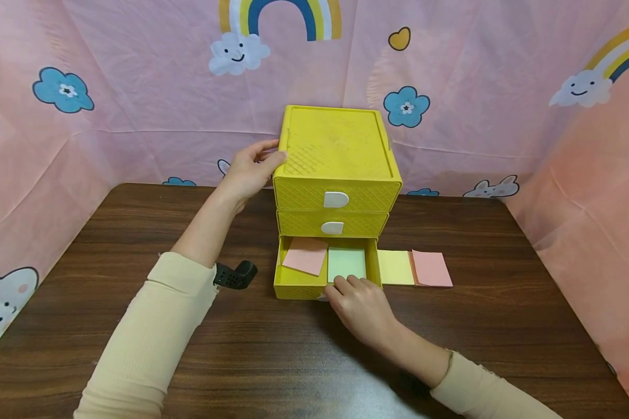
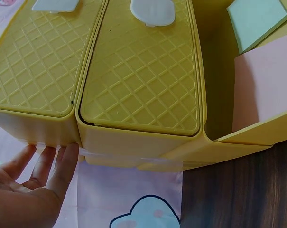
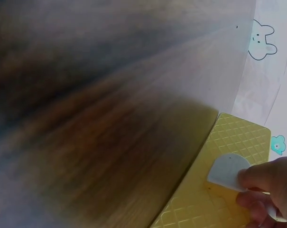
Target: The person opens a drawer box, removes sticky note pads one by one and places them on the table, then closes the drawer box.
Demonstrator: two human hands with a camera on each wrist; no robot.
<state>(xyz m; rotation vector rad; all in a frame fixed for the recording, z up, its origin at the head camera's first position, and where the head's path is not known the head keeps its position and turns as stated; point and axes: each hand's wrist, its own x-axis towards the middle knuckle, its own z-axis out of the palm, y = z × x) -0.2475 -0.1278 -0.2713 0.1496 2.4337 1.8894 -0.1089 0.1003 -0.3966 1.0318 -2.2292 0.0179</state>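
A yellow plastic drawer unit with three drawers stands at the middle of the table, its bottom drawer pulled out. Inside that drawer lie a pink sticky note pad, set at an angle, and a pale green sticky note pad. My right hand is at the drawer's front; the right wrist view shows its thumb and fingers pinching the white handle. With extended fingers against the unit's left side, my left hand touches the upper part, thumb at the top edge.
Right of the open drawer, a yellow sticky note pad and another pink pad lie side by side on the dark wooden table. The upper two drawers are closed. A pink patterned cloth hangs behind and along both sides.
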